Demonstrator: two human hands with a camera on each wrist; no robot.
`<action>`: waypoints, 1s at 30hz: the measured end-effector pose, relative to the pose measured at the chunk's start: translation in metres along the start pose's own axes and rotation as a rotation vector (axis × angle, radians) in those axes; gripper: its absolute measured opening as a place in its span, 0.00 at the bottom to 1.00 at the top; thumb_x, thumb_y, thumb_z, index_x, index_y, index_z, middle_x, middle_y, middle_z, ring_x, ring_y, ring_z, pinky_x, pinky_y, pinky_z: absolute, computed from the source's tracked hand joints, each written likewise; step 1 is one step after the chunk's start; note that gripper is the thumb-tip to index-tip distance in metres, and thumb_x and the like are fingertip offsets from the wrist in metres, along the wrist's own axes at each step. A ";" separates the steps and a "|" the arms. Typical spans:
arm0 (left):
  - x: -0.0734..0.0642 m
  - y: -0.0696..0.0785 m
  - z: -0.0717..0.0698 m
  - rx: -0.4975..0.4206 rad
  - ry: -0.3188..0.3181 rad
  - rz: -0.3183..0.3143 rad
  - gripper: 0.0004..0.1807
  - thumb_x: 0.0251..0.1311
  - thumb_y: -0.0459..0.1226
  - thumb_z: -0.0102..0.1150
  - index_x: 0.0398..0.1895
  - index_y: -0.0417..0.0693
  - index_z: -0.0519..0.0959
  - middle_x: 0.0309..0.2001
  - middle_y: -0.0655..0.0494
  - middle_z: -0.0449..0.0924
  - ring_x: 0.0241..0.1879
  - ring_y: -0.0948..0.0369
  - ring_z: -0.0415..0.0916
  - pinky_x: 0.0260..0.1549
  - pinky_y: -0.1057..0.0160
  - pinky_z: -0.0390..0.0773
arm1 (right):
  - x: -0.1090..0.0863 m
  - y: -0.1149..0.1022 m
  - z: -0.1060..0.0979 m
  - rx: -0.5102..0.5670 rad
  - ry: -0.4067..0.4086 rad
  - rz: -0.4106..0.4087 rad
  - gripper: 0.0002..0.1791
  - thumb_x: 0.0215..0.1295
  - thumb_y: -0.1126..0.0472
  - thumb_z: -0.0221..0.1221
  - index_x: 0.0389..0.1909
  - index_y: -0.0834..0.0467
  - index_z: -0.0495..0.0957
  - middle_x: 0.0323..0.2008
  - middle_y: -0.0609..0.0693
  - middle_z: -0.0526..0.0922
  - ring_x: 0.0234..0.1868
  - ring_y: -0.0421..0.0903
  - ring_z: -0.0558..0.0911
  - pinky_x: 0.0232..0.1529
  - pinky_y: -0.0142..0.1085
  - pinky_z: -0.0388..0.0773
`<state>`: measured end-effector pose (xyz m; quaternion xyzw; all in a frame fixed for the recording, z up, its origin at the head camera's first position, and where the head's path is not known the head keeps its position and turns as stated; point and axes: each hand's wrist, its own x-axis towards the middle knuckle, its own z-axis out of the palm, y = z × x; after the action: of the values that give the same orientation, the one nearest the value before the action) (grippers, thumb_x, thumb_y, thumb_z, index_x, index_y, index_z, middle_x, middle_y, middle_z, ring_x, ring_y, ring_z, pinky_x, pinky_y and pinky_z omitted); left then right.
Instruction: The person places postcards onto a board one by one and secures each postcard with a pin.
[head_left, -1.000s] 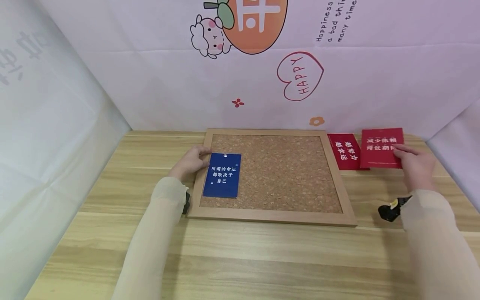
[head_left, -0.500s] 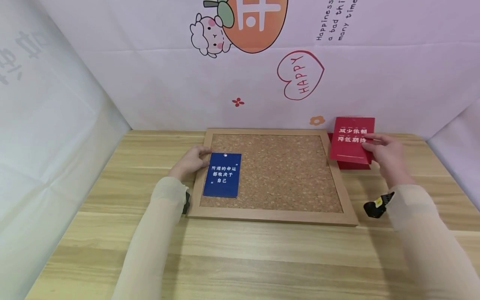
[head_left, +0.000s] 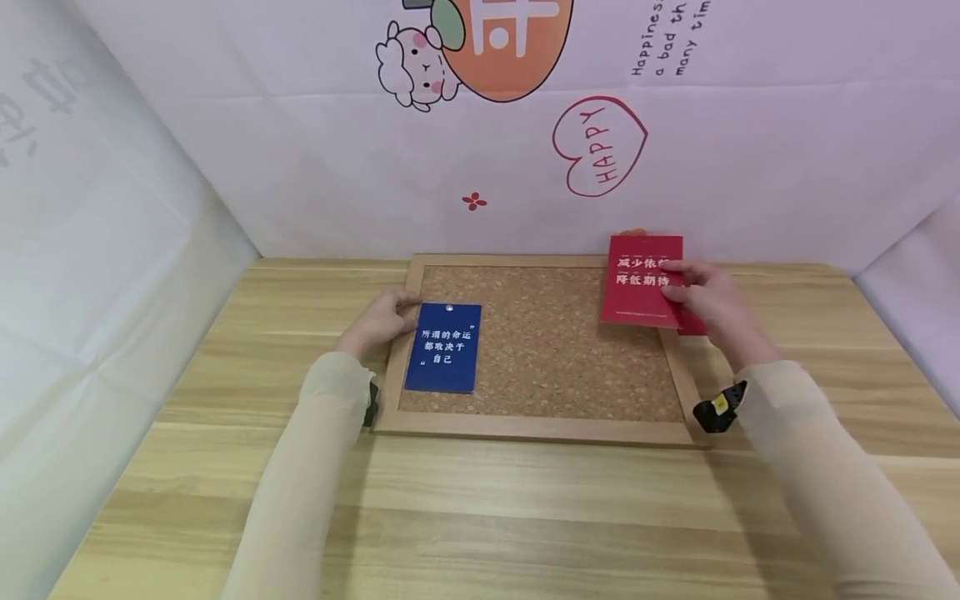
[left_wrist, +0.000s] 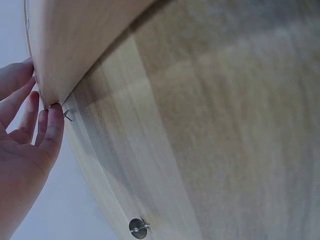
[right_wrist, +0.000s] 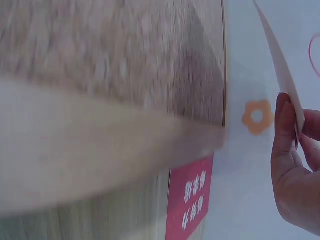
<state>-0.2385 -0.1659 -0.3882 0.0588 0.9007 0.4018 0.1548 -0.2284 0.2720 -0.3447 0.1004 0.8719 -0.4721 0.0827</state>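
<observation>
A cork board (head_left: 555, 358) in a wooden frame lies on the table. At its left edge, my left hand (head_left: 378, 323) grips the frame; the left wrist view shows bent fingers (left_wrist: 52, 132) against the frame's side. A blue card (head_left: 444, 347) with white writing lies on the cork beside that hand, a small round pin head at its top. My right hand (head_left: 708, 304) pinches a red card (head_left: 641, 287) by its right edge, held raised over the board's upper right corner. In the right wrist view this card (right_wrist: 281, 65) appears nearly edge-on.
Another red card (right_wrist: 189, 197) lies on the table right of the board, mostly covered in the head view. Two thumbtacks, one nearer (left_wrist: 139, 228), show beside the left hand in the left wrist view. A printed white cloth (head_left: 315, 167) stands behind the table.
My right hand has carried the red card leftward, from above the table at right, past the other red card, to over the board's upper right corner. The left hand stays put.
</observation>
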 end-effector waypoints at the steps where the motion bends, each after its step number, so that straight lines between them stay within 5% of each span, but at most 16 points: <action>1: 0.000 0.000 0.000 0.003 0.000 0.002 0.27 0.63 0.27 0.50 0.67 0.34 0.64 0.72 0.38 0.55 0.74 0.43 0.47 0.74 0.44 0.47 | -0.001 -0.002 0.003 -0.002 -0.017 -0.009 0.30 0.71 0.57 0.50 0.72 0.56 0.57 0.62 0.61 0.63 0.53 0.48 0.68 0.39 0.24 0.72; 18: 0.001 0.000 0.001 0.045 0.008 0.018 0.27 0.62 0.27 0.51 0.66 0.35 0.65 0.71 0.38 0.57 0.73 0.43 0.48 0.74 0.44 0.47 | -0.009 -0.024 0.055 -0.040 -0.207 -0.078 0.26 0.66 0.61 0.56 0.65 0.61 0.67 0.55 0.62 0.66 0.55 0.53 0.67 0.45 0.36 0.71; 30: 0.001 0.001 0.000 0.031 0.011 0.011 0.27 0.62 0.26 0.51 0.66 0.34 0.65 0.70 0.37 0.58 0.73 0.42 0.49 0.74 0.44 0.47 | -0.017 -0.034 0.083 -0.199 -0.281 -0.142 0.24 0.63 0.63 0.60 0.61 0.61 0.71 0.49 0.62 0.71 0.47 0.52 0.70 0.36 0.32 0.70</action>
<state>-0.2390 -0.1650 -0.3881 0.0642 0.9072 0.3890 0.1468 -0.2166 0.1830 -0.3583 -0.0373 0.8990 -0.3976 0.1797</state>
